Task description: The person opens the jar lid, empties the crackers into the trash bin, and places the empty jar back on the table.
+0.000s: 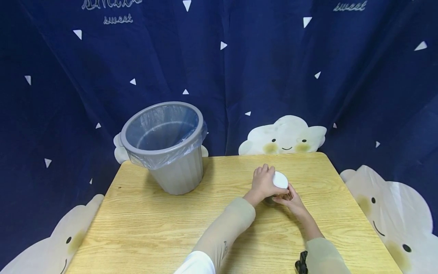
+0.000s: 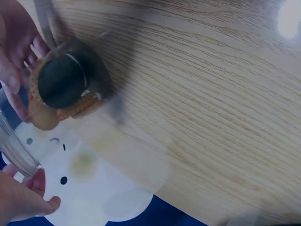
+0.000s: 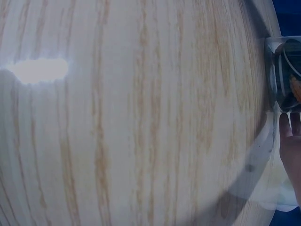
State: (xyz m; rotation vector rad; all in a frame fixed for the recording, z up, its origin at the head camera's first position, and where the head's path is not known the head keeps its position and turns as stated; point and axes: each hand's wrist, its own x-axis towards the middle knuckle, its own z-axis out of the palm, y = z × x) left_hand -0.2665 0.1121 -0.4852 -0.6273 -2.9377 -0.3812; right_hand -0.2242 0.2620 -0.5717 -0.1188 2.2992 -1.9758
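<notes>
A small clear jar (image 1: 272, 200) with dark and orange contents stands on the wooden table (image 1: 154, 228), right of centre. Its white lid (image 1: 281, 180) faces up. My left hand (image 1: 264, 182) curls over the lid from the left and grips it. My right hand (image 1: 288, 198) holds the jar's body from the right. In the left wrist view the jar (image 2: 66, 87) appears at upper left with fingers (image 2: 16, 52) around it. The right wrist view catches only the jar's edge (image 3: 285, 75) and fingertips (image 3: 289, 141) at the far right.
A grey ribbed bin (image 1: 166, 146) lined with a clear plastic bag stands at the table's back left. A dark blue curtain with cloud faces (image 1: 284, 137) hangs behind. A small black object (image 1: 301, 263) sits at my right sleeve.
</notes>
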